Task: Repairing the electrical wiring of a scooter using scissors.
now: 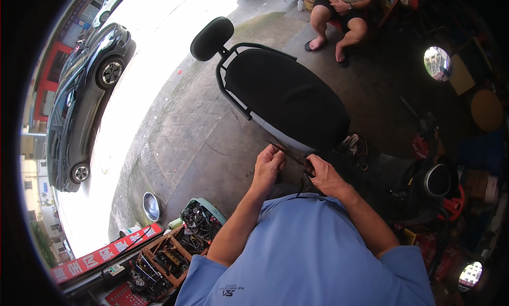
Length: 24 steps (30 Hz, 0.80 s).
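In front of my blue shirt, both hands are close together beside the front end of a scooter's black seat [286, 89]. My left hand [269, 167] is closed in a pinch; whatever lies between its fingertips is too small to name. My right hand [327, 176] grips the dark handles of what look like scissors [294, 156]. Their slim blades point left and reach close to my left fingertips. A thin black strand [301, 185] hangs just below, between the hands.
The scooter's padded backrest [212, 39] and round mirror [437, 179] stick out. At lower left are a green tub [218, 209] of small parts, a wooden tray [168, 259] of tools and a metal bowl [151, 206]. A seated person [342, 12] is beyond the seat; a dark car [79, 107] stands outside.
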### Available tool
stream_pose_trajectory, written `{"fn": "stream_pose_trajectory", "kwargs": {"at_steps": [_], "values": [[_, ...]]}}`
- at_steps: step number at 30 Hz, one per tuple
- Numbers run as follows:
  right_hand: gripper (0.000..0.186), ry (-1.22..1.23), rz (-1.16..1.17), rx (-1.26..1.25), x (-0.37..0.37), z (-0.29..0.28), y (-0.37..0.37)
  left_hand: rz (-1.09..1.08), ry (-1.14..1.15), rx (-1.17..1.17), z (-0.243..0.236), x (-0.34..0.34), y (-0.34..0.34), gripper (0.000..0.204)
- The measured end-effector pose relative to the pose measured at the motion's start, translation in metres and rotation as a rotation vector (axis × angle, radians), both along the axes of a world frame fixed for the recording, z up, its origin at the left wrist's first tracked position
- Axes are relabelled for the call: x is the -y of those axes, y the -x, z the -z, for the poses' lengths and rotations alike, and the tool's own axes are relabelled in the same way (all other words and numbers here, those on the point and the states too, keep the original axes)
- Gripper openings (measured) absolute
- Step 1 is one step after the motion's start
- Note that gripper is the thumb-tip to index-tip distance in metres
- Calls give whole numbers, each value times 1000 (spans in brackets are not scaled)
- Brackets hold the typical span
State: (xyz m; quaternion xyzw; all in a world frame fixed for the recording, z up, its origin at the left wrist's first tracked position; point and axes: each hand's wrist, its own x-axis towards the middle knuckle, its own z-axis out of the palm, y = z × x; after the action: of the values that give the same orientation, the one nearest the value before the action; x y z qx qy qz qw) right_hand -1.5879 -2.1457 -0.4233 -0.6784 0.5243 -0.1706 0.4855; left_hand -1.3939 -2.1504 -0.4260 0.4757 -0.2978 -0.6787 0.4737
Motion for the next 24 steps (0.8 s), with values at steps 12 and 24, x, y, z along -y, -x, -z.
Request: {"fn": "stream_pose_trajectory", "kwargs": {"at_steps": [12, 24], "values": [[27, -624, 71, 354, -1, 15, 10, 75, -141, -172, 6, -3, -6, 13], [36, -33, -12, -25, 1, 1, 3, 30, -35, 5, 10, -2, -6, 13]]}}
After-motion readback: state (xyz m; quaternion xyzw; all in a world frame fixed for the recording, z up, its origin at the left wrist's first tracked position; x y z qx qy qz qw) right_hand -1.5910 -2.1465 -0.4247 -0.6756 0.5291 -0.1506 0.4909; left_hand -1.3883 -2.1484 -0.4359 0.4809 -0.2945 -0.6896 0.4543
